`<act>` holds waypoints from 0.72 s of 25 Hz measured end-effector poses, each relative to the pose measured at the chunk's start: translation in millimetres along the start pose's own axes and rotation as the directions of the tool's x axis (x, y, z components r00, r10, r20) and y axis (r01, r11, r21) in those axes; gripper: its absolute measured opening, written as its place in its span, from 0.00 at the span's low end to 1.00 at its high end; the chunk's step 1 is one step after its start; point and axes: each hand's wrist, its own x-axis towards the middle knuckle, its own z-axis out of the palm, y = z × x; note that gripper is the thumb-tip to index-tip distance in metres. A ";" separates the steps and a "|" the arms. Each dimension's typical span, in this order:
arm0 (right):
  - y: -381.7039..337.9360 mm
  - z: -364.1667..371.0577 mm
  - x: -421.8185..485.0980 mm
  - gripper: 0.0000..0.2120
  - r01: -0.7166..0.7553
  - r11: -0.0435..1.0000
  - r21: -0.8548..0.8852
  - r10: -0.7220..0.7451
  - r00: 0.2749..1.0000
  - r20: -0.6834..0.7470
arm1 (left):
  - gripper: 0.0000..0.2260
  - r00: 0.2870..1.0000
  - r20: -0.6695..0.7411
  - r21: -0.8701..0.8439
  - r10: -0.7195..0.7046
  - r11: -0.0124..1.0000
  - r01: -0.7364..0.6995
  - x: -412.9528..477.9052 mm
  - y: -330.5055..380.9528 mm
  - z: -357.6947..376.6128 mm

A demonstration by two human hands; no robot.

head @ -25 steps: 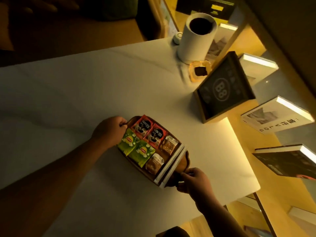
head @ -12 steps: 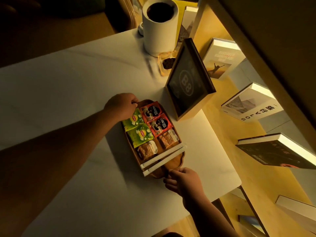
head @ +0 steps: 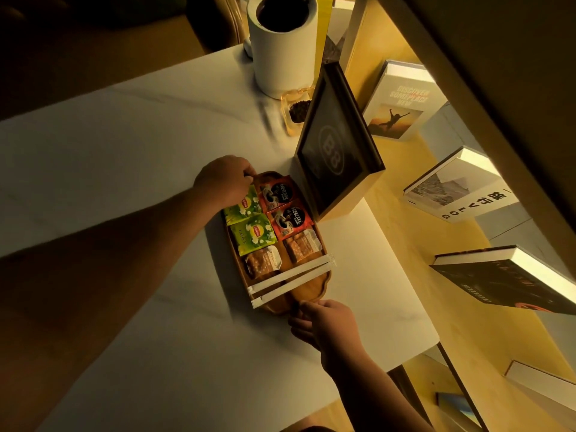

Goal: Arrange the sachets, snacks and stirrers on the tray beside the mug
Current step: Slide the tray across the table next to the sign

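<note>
A wooden tray [head: 311, 289] lies on the white table, close to a black framed sign. It holds two green tea sachets [head: 252, 233], two red coffee sachets [head: 285, 210], two wrapped snacks [head: 282, 254] and two white stirrers [head: 293, 277] lying across its near part. My left hand [head: 223, 179] grips the tray's far end, partly over a green sachet. My right hand [head: 325, 322] pinches the near rim. A tall white mug [head: 283, 57] with dark liquid stands at the far edge of the table.
The black framed sign [head: 335, 145] leans just right of the tray. A small glass dish [head: 297, 110] with dark contents sits before the mug. Books [head: 402, 101] lie on the lit wooden shelf to the right. The table's right edge [head: 405, 275] is near.
Both hands have carried the tray away from me and rightward, turning it lengthwise, so it now sits against the framed sign. The grip on both ends is unchanged.
</note>
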 end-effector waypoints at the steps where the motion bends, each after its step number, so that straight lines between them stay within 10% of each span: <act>1: -0.5 -0.1 -0.4 0.06 -0.003 1.000 -0.005 0.003 1.000 -0.003 | 0.08 1.000 0.002 0.004 -0.003 1.000 0.003 0.0 0.3 1.2; 13: -6.2 -1.2 -10.3 0.11 0.085 0.967 -0.242 -0.104 0.992 -0.066 | 0.12 0.992 -0.121 -0.057 -0.034 0.998 0.028 -17.5 -6.7 8.5; 18: -3.9 13.2 -29.4 0.13 0.306 0.684 -0.662 -0.395 0.919 0.017 | 0.16 0.970 -0.226 -0.066 -0.085 0.995 0.072 -83.5 -52.3 23.9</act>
